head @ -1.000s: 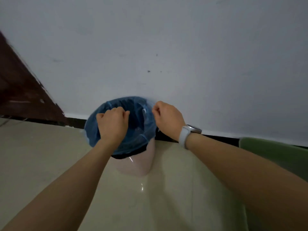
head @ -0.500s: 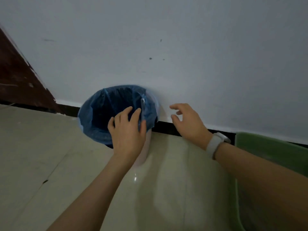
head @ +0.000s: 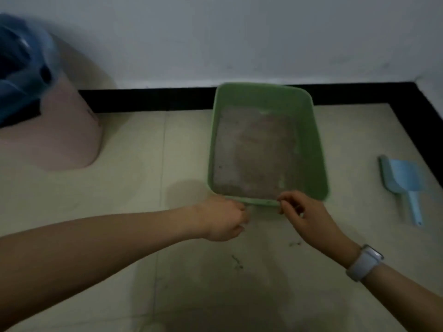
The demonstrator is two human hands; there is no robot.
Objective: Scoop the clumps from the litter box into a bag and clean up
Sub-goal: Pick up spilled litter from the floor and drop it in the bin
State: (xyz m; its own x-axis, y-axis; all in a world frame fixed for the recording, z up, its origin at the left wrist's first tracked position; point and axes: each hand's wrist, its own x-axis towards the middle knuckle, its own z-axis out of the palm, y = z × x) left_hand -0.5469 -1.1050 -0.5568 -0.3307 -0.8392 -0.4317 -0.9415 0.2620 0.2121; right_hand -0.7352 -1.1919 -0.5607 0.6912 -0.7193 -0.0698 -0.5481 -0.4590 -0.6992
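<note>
- Two containers sit on the floor: a green litter box [head: 318,149] holding greyish litter [head: 254,154], and a pink bin [head: 64,140] lined with a blue bag [head: 21,68].
- Left hand [head: 221,219] and right hand [head: 304,216] hover at the box's near rim, fingers loosely curled; whether they grasp it, I cannot tell.
- A blue scoop [head: 402,180] lies to the right.
- No readable writing.

1. We see a plain pale wall [head: 239,37] across the top of the frame.
2. A black baseboard [head: 148,99] runs along its foot and turns down the right edge.
3. Pale floor tiles [head: 134,178] fill the rest, with thin grout lines.
4. The light is dim; dark specks [head: 237,262] lie lower centre.
</note>
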